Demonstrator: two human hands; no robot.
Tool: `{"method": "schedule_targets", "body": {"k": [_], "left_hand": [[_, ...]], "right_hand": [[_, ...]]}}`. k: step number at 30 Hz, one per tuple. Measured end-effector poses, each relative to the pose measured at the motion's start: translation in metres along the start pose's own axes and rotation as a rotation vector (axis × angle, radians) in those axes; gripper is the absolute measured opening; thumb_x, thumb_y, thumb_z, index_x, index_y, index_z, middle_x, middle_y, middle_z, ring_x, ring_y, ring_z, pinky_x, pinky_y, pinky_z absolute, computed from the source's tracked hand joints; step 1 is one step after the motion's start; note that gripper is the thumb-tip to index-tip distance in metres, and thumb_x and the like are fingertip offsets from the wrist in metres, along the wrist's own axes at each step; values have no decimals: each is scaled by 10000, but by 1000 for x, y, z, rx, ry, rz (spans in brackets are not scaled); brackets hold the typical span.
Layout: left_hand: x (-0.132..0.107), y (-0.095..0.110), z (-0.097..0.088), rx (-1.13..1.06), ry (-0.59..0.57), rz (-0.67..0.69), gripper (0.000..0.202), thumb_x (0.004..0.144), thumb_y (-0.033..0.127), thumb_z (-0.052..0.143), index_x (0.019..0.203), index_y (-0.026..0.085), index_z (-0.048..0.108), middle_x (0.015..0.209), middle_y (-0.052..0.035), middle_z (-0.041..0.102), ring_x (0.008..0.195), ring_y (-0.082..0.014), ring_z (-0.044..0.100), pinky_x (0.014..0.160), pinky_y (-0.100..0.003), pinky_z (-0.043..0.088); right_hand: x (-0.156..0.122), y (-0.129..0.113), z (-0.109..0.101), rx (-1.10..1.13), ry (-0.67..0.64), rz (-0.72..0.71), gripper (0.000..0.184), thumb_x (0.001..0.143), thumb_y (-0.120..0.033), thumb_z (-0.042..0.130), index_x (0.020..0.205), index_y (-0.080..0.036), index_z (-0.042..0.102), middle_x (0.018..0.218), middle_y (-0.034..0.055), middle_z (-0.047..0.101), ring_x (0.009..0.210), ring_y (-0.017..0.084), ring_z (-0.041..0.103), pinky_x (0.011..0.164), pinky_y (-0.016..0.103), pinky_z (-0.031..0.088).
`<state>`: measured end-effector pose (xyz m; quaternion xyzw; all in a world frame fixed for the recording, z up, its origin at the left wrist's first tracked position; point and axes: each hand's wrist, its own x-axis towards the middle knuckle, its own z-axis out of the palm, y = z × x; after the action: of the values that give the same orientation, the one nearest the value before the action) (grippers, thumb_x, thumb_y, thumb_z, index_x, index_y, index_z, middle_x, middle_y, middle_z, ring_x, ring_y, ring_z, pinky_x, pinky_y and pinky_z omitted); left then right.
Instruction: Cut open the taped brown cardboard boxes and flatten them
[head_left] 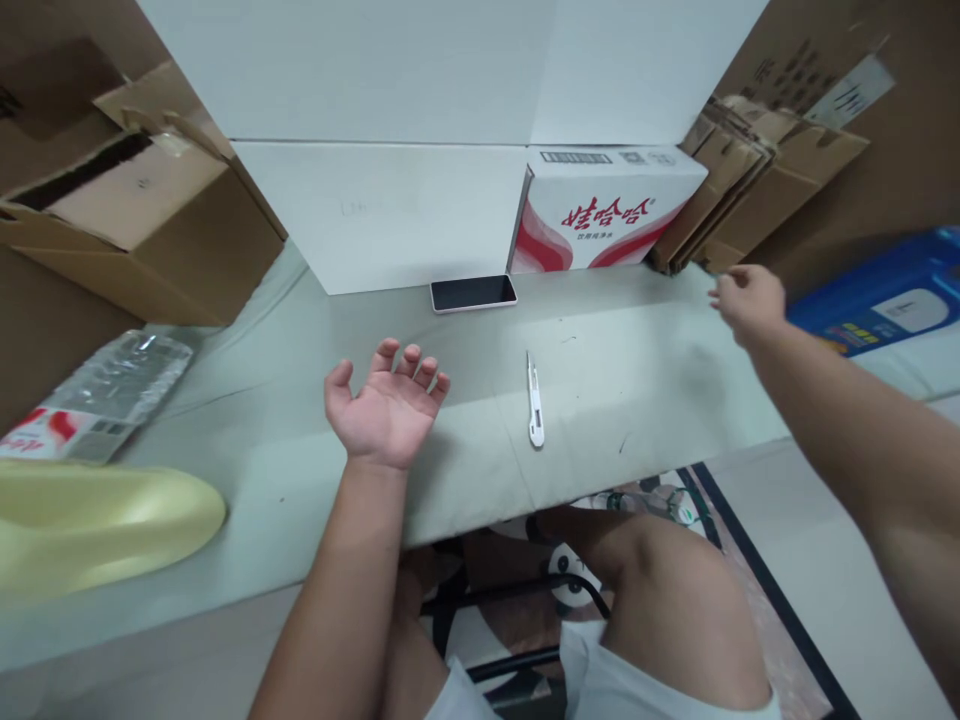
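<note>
My left hand (390, 405) is raised over the table, palm up, with its fingers spread and slightly curled; nothing lies in it. To its right a white utility knife (535, 408) rests on the table, pointing away from me. A phone (474, 293) with a dark screen lies further back, against the white panel. Out at the right, my right hand (752, 303) is closed in a pinch near the folded cardboard. Whatever is between its fingertips, if anything, is too small to make out.
A red-and-white carton (600, 225) stands behind the phone, beside folded cardboard (739, 180). At right lies a blue container (885, 295). The left side holds a cardboard box (172, 230), a clear plastic package (135, 375) and a smooth yellow object (112, 520). The table's (480, 470) front edge is above my legs.
</note>
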<state>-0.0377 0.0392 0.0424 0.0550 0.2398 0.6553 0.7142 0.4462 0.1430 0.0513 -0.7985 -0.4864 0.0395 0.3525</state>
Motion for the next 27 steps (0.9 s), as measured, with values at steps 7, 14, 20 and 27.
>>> {"method": "schedule_targets", "body": {"k": [7, 14, 20, 27], "left_hand": [[-9, 3, 2, -57, -30, -5, 459, 910, 581, 400, 827, 216, 665, 786, -49, 685, 687, -187, 680, 665, -359, 597], [-23, 6, -2, -121, -98, 19, 427, 921, 550, 413, 846, 219, 672, 809, -42, 679, 714, -180, 670, 703, -350, 583], [-28, 30, -9, -131, -99, 53, 393, 921, 537, 437, 846, 230, 671, 822, -45, 671, 735, -185, 654, 728, -347, 564], [-32, 59, -25, -166, -121, 58, 372, 915, 539, 474, 835, 226, 659, 827, -38, 650, 742, -187, 650, 747, -370, 559]], "right_hand": [[-86, -44, 63, -62, -290, -248, 225, 883, -228, 596, 1083, -167, 679, 1074, 138, 734, 887, 245, 727, 840, 416, 601], [-141, -149, 144, -91, -495, -666, 391, 898, -267, 589, 1275, -207, 673, 1353, 122, 673, 1206, 320, 655, 1038, 489, 547], [-131, -196, 202, -128, -488, -719, 495, 900, -115, 452, 1354, -119, 651, 1527, 146, 560, 1406, 309, 539, 1201, 498, 425], [-139, -189, 209, -172, -431, -729, 469, 936, -171, 409, 1316, -129, 681, 1432, 174, 638, 1357, 342, 589, 1152, 576, 459]]}}
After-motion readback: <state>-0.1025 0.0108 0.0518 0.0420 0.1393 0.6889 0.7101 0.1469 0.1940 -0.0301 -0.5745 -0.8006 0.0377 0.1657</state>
